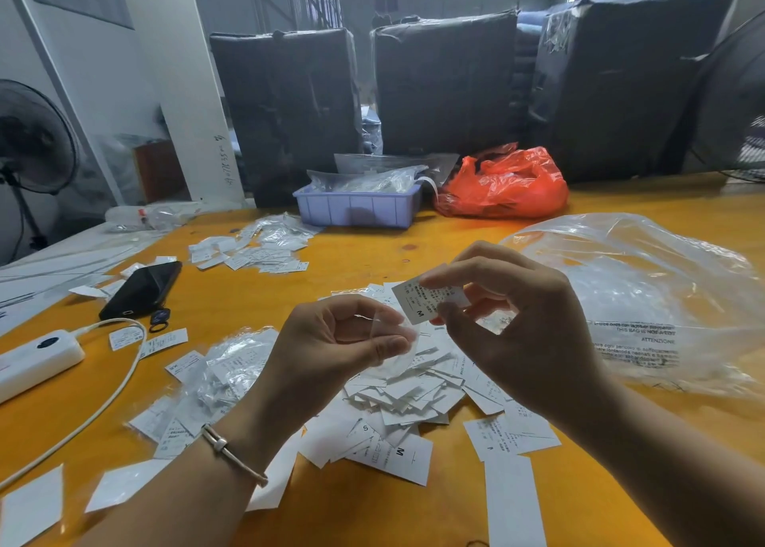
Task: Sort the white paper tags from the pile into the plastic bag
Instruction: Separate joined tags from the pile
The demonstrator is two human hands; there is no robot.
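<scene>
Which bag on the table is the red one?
The crumpled red bag at the far edge, just right of the purple tray. The big bag near the right hand is clear, with printed warning text.

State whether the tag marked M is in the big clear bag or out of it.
Out. The right hand pinches the tag above the pile, left of the big clear bag.

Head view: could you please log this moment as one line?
right hand: pinches M tag | left hand: holds clear sleeve | plastic bag: right of pile
</scene>
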